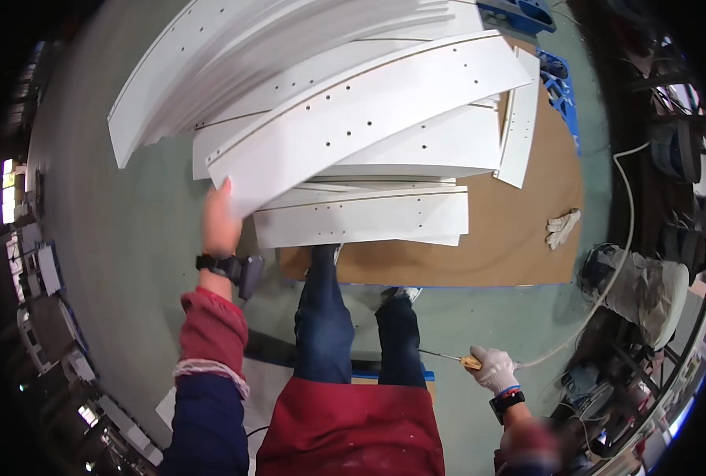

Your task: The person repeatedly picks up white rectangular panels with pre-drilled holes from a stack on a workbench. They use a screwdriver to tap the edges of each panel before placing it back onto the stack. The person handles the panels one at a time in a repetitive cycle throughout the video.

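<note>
My bare left hand (221, 222) grips the near left corner of a long white panel (385, 103) with drilled holes and a groove along one edge. Its thumb lies on top; the other fingers are mostly hidden. That panel lies slantwise over other white panels (361, 218), with more stacked beyond it. Off to my right, away from the stack, my gloved right hand (496, 370) is closed round a screwdriver (470, 362) with a yellowish handle. Its long metal shaft points left toward my leg.
Under the panels is a brown board (527, 246), on which a loose white glove (562, 228) lies at the right. Blue plastic pallet parts (559, 87) show at its far right. A pale hose (627, 230) curves across the floor near a plastic-covered seat (646, 297).
</note>
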